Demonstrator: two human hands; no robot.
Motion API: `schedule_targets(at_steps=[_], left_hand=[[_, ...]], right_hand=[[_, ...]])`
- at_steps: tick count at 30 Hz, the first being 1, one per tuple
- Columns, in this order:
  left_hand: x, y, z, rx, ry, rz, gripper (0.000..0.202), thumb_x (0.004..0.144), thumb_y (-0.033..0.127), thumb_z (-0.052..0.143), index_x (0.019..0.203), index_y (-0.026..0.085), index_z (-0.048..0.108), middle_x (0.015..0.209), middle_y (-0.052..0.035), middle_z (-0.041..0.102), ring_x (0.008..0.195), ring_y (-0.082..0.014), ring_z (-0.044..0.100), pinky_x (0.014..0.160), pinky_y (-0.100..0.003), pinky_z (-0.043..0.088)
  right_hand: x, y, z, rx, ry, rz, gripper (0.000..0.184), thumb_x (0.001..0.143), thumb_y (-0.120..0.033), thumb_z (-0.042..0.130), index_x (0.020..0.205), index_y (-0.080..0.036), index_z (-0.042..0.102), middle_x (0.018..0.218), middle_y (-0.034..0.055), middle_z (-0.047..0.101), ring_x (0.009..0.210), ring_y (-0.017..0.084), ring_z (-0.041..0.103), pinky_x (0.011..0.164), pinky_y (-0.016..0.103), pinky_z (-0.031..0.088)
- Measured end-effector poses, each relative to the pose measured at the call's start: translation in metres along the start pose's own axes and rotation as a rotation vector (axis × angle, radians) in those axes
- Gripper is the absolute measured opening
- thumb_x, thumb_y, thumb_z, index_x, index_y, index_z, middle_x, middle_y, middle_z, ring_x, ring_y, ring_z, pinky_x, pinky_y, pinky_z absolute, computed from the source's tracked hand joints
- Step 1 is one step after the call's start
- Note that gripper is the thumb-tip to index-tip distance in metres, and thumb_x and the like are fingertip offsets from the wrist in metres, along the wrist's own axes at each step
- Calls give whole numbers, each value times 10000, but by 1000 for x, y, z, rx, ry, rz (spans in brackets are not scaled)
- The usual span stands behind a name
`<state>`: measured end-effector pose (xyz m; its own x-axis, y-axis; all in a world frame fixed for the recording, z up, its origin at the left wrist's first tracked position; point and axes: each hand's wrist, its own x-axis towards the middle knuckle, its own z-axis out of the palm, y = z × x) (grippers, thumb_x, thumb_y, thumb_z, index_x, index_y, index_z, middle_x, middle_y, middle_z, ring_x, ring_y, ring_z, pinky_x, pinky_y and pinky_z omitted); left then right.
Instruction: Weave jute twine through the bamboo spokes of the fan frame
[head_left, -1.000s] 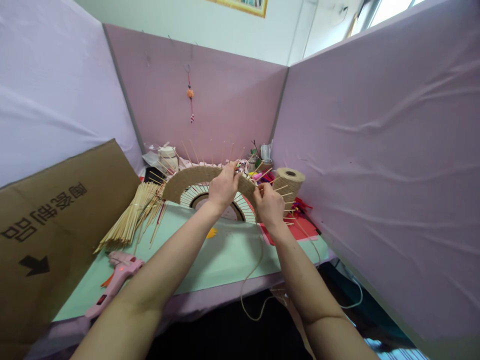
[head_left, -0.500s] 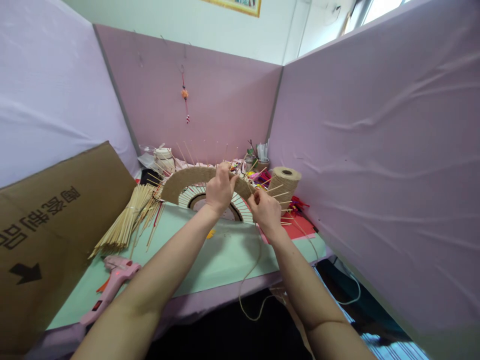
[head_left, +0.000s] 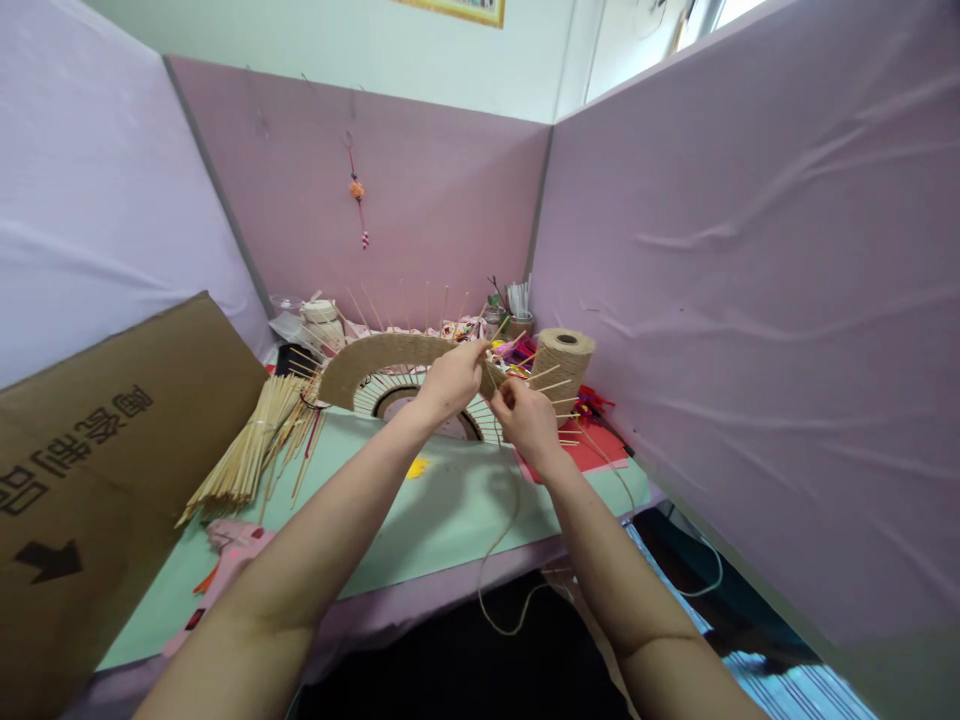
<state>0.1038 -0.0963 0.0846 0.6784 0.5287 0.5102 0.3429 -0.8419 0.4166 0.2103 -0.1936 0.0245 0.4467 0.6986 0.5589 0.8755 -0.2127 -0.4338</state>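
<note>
A half-round woven piece [head_left: 375, 362] of jute twine on radiating bamboo sticks stands on edge above the green mat [head_left: 450, 500]. My left hand [head_left: 448, 382] is closed on its woven rim near the top right. My right hand [head_left: 525, 418] is just to the right, fingers pinched on the jute twine [head_left: 513, 510] by the stick ends. The twine hangs from that hand over the table's front edge and loops below. A spool of jute twine [head_left: 564, 362] stands right behind my right hand.
A bundle of bamboo sticks [head_left: 251, 450] lies at the left of the mat, a pink glue gun [head_left: 229, 552] in front of it. A cardboard sheet [head_left: 97, 470] leans at far left. Red paper [head_left: 585, 450], tape rolls and small craft clutter fill the back. Pink partitions enclose the table.
My left hand has slid right along the rim toward my right hand, which has dropped slightly. The view has shifted a little to the right.
</note>
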Motion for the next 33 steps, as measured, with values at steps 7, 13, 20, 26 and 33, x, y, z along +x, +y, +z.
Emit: schedule_targets(at_steps=[7,13,20,26,33], left_hand=[[6,0,-2,-298,-99,-99,484,656,-16,421,1086,143,579,1086,-60,673,588,-91,639,651,-230,513],[6,-6,-2,-310,-80,-55,445,665,-6,411,1042,157,581,932,-24,662,616,-112,639,627,-236,491],[0,-5,5,-232,25,46,237,801,156,496,1011,151,605,958,-62,672,836,-175,621,780,-296,487],[3,-12,12,-362,26,-8,115,813,164,534,915,177,585,817,-2,645,573,-110,573,620,-245,460],[4,-6,11,-350,83,-60,52,791,150,552,813,183,585,659,35,613,515,-111,550,597,-238,421]], right_hand=[[-5,10,-5,271,-123,73,132,768,-278,534,675,-196,579,602,-1,610,566,132,502,560,241,301],[-19,25,-21,600,-253,123,116,723,-271,505,643,-189,521,566,-30,531,549,113,466,550,225,336],[-26,31,-42,849,-261,164,209,759,-382,574,698,-186,539,730,8,607,667,132,547,641,253,434],[-29,32,-32,991,-291,284,247,789,-425,560,720,-220,441,597,-57,510,453,85,404,466,221,347],[-32,36,-63,526,-73,98,191,823,-368,559,778,-186,598,658,-9,572,599,131,492,584,253,380]])
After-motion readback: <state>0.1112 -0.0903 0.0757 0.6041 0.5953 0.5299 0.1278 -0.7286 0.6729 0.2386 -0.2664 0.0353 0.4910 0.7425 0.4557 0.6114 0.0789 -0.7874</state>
